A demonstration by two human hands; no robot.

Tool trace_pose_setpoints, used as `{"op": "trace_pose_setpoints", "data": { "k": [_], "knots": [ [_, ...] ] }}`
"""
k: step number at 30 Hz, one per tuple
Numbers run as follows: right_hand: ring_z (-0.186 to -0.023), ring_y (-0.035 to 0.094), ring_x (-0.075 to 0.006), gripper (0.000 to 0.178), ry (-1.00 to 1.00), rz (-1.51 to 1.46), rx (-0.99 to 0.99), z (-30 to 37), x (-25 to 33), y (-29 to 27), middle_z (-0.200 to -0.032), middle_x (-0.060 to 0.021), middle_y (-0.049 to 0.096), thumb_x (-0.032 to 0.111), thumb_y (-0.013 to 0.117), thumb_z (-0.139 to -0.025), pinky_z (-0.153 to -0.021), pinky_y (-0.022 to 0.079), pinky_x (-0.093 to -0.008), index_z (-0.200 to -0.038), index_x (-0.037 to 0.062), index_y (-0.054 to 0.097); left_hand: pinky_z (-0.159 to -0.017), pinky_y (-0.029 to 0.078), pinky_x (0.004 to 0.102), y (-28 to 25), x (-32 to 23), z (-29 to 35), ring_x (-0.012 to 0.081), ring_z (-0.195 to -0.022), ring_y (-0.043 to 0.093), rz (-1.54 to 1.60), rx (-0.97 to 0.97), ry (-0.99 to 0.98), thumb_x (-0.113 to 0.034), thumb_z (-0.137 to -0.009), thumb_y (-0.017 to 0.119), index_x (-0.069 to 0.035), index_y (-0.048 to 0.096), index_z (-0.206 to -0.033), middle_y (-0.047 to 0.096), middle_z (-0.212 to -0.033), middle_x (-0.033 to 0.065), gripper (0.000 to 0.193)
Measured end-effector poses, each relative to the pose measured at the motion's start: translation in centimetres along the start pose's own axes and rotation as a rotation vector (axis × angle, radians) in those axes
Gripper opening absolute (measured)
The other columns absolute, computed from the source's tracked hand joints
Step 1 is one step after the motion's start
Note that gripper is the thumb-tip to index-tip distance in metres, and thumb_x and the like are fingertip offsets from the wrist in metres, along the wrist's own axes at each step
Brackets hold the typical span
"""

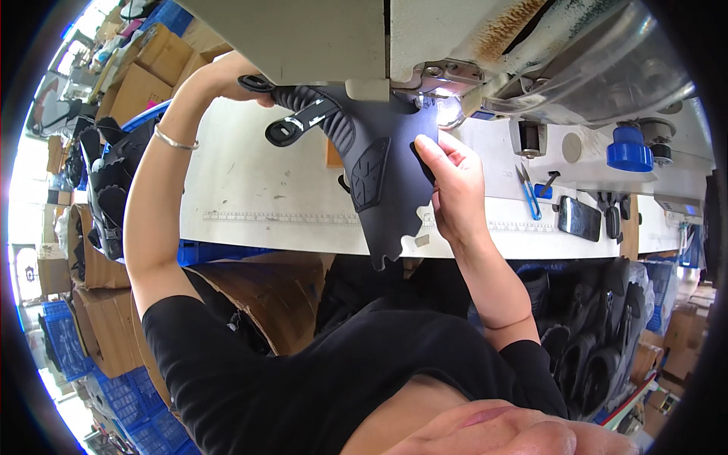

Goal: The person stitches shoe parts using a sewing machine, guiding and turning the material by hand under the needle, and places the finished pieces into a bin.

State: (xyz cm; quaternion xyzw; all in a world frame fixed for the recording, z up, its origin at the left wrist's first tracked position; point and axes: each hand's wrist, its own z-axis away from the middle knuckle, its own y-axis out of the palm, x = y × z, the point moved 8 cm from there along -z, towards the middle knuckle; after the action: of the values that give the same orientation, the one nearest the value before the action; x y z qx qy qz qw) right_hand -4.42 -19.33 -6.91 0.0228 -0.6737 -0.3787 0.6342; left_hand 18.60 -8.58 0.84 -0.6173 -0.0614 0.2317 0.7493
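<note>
A black boot upper with ribbed padding, a raised patch and a notched lower edge hangs beneath the head of a sewing machine. A loose strap with an oval end sticks out from its left side. My right hand pinches the upper's right edge, thumb on top, close to the lit needle area. At the far left, my left hand grips the ribbed end of the upper; the machine head hides some of its fingers. The needle itself is hidden.
On the white table a ruler strip runs along the near edge. Blue-handled snips and a phone lie to the right. Black uppers fill a container below right; cardboard boxes stand at the left.
</note>
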Motion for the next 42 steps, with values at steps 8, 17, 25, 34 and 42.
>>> {"op": "trace_pose_setpoints", "data": {
  "k": [8,17,25,34,42],
  "knots": [
    [-0.082,0.057,-0.0055,0.021,0.018,0.104,0.043,1.2,-1.1,-0.6,-0.093,-0.0013,0.065,0.014,0.062,-0.090,-0.075,0.045,-0.0213,-0.102,-0.0029,0.065,-0.092,0.048,0.0392,1.1,-0.3,1.7,0.0216,-0.124,0.049,-0.434,-0.320,0.196,-0.030,-0.062,0.079,-0.023,0.058,-0.122,0.054,-0.131,-0.0005,0.064],
    [-0.088,0.058,-0.0113,0.026,-0.109,0.336,0.056,2.5,-3.6,-1.5,-0.098,-0.0058,0.064,0.016,0.049,-0.098,-0.081,0.045,-0.0257,-0.109,-0.0053,0.059,-0.078,0.051,0.0364,2.3,-0.6,14.2,0.0206,-0.123,0.050,-0.655,-0.787,-0.073,-0.018,-0.073,0.072,-0.039,0.057,-0.124,0.055,-0.132,-0.0091,0.057],
    [-0.100,0.056,-0.0201,0.033,-0.604,0.399,-0.411,-3.2,2.3,-9.6,-0.108,-0.0114,0.059,0.023,0.045,-0.099,-0.091,0.043,-0.0307,-0.114,-0.0042,0.057,-0.096,0.045,0.0389,3.9,1.4,49.7,0.0332,-0.120,0.052,-0.886,-1.086,-1.078,-0.013,-0.075,0.065,-0.030,0.057,-0.127,0.057,-0.130,0.0027,0.055],
    [-0.129,0.041,-0.0297,0.050,-0.240,0.141,-0.006,-10.0,-1.6,-9.1,-0.139,-0.0129,0.045,0.032,0.041,-0.097,-0.110,0.026,-0.0456,-0.135,0.0016,0.043,-0.085,0.048,0.0474,30.7,-5.6,75.2,0.0352,-0.116,0.054,-0.673,-0.674,-2.109,-0.025,-0.075,0.072,-0.029,0.060,-0.122,0.061,-0.125,-0.0043,0.049],
    [-0.130,0.039,-0.0262,0.051,-0.146,-0.041,-0.177,-9.8,-2.1,-11.8,-0.142,-0.0111,0.042,0.035,0.033,-0.100,-0.111,0.027,-0.0438,-0.139,0.0019,0.039,-0.077,0.055,0.0473,47.1,-14.3,71.6,0.0331,-0.128,0.041,-0.375,-0.208,-2.515,-0.020,-0.081,0.065,-0.033,0.026,-0.145,0.035,-0.146,-0.0061,0.076]
  ]
}}
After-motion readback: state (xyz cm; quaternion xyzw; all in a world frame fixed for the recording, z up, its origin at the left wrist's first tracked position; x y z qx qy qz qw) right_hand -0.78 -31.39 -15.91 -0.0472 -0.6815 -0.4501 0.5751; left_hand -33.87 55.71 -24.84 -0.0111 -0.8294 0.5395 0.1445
